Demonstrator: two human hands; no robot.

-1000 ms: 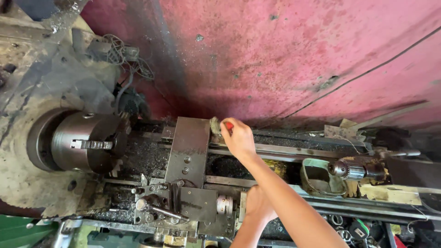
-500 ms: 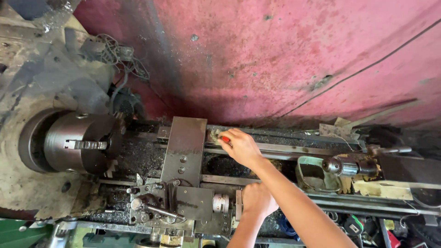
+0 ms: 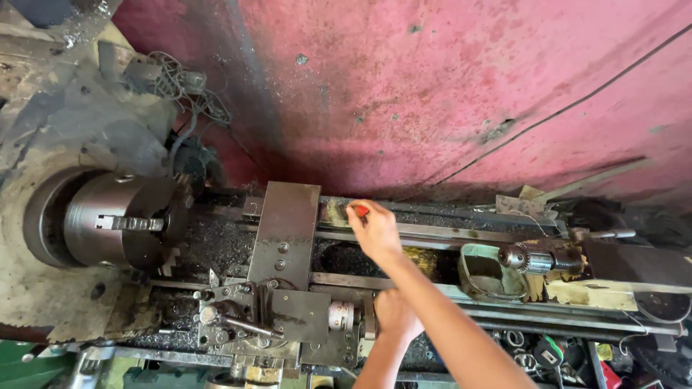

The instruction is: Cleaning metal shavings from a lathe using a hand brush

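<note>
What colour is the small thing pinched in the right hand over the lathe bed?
Red: the small object at the right hand fingertips, shown in the head view.

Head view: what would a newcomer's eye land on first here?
The red wall fills the top of the picture, and below it a grimy lathe runs across, its steel chuck at the left. At centre the right hand reaches over the bed with a small red thing at its fingers, while the left hand rests lower, by the carriage. A drill chuck sits at the right.
</note>
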